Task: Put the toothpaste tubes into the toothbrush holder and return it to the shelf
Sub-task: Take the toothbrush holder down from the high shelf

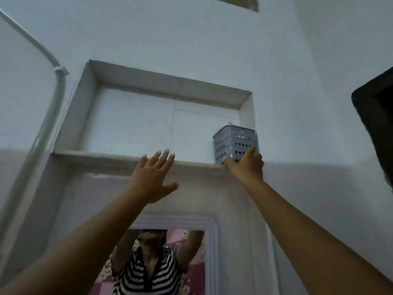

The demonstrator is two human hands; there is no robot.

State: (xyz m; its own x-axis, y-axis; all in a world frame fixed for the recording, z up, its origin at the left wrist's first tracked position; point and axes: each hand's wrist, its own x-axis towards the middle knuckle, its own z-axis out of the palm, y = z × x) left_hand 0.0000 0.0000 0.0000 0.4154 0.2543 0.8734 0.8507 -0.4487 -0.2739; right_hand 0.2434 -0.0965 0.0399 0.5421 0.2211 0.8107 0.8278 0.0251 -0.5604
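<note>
Room: pale painted walls seen from below, with a recessed niche [170, 120] set into the wall at the middle of the frame and lined in light stone.
Shelf: the niche's bottom ledge [102, 157] runs across the centre of the frame, its front edge facing the viewer.
Toothbrush holder: a grey plastic toothbrush holder [236, 143] dotted with round holes stands upright at the right end of the ledge, close against the niche's right wall; what it holds cannot be made out from this angle.
Right hand: the right hand [246, 167] reaches up from the lower right and clasps the holder's lower part, thumb on the front left face, fingers wrapped round the right side.
Left hand: the left hand [152, 175] is raised at centre frame, fingers spread and empty, fingertips up at the ledge's front edge; contact cannot be told.
Pipe: a pale pipe [51, 107] curves down the upper left of the frame.
Mirror: a framed mirror [210, 252] at bottom centre reflects a person in a striped top with both arms raised.
</note>
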